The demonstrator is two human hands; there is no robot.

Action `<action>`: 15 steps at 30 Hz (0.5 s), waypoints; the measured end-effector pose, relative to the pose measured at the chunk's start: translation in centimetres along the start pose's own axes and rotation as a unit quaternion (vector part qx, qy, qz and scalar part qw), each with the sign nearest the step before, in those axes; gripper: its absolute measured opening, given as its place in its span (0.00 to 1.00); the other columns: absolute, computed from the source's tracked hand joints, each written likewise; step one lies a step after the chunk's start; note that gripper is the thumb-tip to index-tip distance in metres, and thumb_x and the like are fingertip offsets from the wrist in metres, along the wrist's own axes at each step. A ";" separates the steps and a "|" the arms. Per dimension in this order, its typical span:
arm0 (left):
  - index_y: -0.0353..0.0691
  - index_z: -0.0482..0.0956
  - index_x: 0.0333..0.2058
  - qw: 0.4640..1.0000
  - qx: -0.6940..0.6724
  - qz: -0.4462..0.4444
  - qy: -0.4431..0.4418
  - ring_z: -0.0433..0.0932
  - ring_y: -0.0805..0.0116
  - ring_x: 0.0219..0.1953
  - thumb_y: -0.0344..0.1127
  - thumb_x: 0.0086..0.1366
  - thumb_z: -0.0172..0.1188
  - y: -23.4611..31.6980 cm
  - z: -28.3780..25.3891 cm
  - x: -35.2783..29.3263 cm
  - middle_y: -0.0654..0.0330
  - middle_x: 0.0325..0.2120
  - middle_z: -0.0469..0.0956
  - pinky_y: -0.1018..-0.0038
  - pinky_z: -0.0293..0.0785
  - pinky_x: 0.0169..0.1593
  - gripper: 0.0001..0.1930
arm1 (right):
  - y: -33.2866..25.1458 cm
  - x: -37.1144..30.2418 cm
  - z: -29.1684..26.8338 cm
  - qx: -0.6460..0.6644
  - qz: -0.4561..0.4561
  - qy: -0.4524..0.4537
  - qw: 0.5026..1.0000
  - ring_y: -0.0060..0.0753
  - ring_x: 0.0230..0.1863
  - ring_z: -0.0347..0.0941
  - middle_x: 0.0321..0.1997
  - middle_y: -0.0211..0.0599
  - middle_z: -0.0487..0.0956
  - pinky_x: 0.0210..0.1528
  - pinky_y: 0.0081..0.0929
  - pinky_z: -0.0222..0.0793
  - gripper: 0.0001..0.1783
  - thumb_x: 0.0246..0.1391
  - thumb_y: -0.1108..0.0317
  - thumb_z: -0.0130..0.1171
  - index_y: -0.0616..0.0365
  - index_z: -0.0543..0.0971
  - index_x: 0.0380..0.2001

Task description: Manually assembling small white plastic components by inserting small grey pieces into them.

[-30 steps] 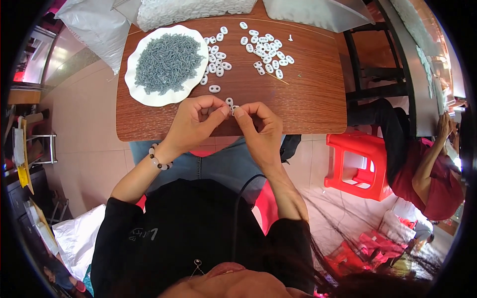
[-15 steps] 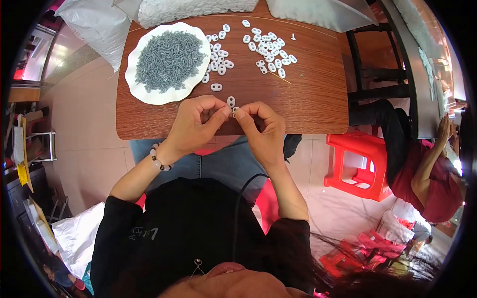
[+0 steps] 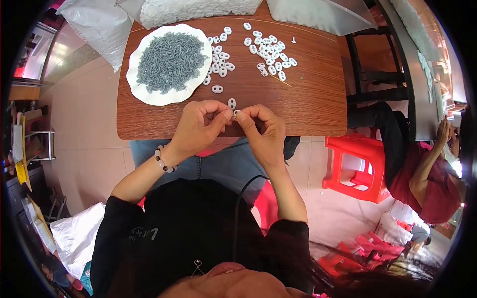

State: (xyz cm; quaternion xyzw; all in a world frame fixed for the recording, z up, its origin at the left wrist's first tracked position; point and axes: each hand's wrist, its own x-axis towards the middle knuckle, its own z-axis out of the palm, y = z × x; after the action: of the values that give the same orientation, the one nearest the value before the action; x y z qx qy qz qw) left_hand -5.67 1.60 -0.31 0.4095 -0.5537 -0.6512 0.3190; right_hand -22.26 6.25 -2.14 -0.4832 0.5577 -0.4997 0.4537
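One piece in hand; loose stock remains

Both hands are found raised over the near edge of the table [image 3: 308, 109]. A small white held piece [image 3: 236, 114] is positioned between the fingertips of the left hand [image 3: 198, 124] and the right hand [image 3: 263, 131]. It is pinched on its right by thumb and forefinger of the right hand; at its left edge it is pinched by those of the left, though the exact contact is partly covered.

Progress is judged as partial: one piece is being worked, and is not yet set down. A loose piece [image 3: 231, 103] is noted just beyond the fingertips. Further off, a left cluster [image 3: 222, 55] and a right cluster [image 3: 270, 48] of two-holed white pieces are recorded. Which cluster is finished, if either, cannot be established. Ample grey parts [image 3: 171, 62] are held in the plate [image 3: 133, 74] beyond the left hand.

Pose: both wrists are angled inward, forearms are brought up from below, and the thumbs are turned toward each other. The remaining fingers are curled into the palms.
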 end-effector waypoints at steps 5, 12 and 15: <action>0.30 0.79 0.33 1.000 0.006 -0.011 -0.003 0.70 0.84 0.23 0.31 0.65 0.57 0.3 -0.3 -0.1 0.65 0.24 0.77 0.86 0.67 0.26 0.08 | -0.8 -0.1 0.2 -0.005 -0.001 0.019 1.000 0.10 0.29 0.68 0.27 0.24 0.77 0.32 0.12 0.64 0.08 0.57 0.70 0.60 0.64 0.78 0.28; 0.31 0.79 0.36 0.999 -0.022 -0.038 -0.026 0.68 0.83 0.24 0.38 0.69 0.53 0.0 -1.1 0.1 0.64 0.26 0.77 0.85 0.66 0.27 0.14 | -0.4 0.0 0.2 0.020 0.001 0.024 1.000 0.10 0.29 0.67 0.27 0.22 0.76 0.32 0.11 0.63 0.07 0.57 0.70 0.60 0.64 0.79 0.29; 0.30 0.79 0.36 0.998 -0.047 -0.023 -0.028 0.69 0.82 0.24 0.40 0.69 0.52 -0.4 -1.3 0.1 0.63 0.27 0.78 0.85 0.66 0.27 0.16 | -0.5 0.0 0.2 0.032 0.009 0.023 0.999 0.10 0.29 0.67 0.27 0.22 0.76 0.32 0.11 0.63 0.07 0.56 0.70 0.60 0.64 0.79 0.29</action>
State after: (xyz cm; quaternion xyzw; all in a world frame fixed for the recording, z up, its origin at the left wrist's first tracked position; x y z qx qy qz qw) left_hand -4.53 0.93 -0.76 0.3881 -0.5213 -0.6953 0.3068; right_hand -22.04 6.18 -1.63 -0.4518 0.5560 -0.5244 0.4601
